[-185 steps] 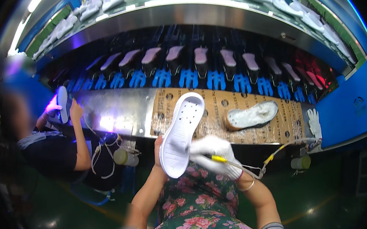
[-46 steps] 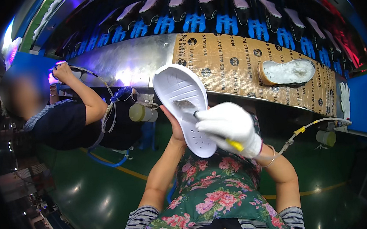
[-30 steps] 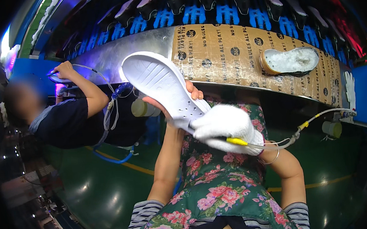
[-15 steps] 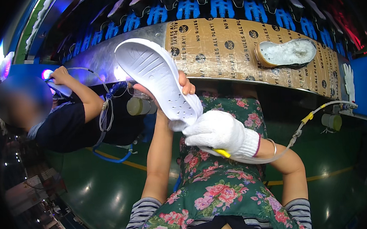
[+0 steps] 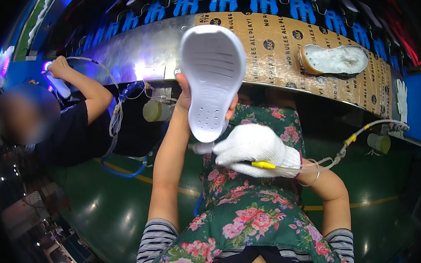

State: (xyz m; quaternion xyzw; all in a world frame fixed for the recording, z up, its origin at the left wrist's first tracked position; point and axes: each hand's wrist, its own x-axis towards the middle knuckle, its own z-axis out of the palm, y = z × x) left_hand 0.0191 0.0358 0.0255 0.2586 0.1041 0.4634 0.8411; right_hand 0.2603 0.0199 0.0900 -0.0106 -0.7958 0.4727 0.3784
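My bare left hand [image 5: 184, 97] grips a white shoe sole [image 5: 212, 77] from behind, thumb on its left edge and fingertips showing at its right. The sole stands tilted up, its hollow, grooved side facing me and its narrower end lowest. In a white knitted glove, my right hand [image 5: 253, 150] is closed around a brush fed by a clear tube [image 5: 325, 166] with a yellow sleeve. The brush's pale tip [image 5: 202, 148] lies just below the sole's lower end. Whether it touches cannot be made out.
A metal bench [image 5: 122, 52] runs across, partly covered by printed brown cardboard [image 5: 273, 54]. On it lies another sole [image 5: 335, 60] with whitish lining. Behind are blue racks [image 5: 223, 1] holding dark shoes. A spare glove [image 5: 402, 101] hangs at right; a co-worker [image 5: 68, 126] works at left.
The sole has moved right and turned more upright. My right hand has shifted slightly right, and the brush tip now shows below the sole's lower end.
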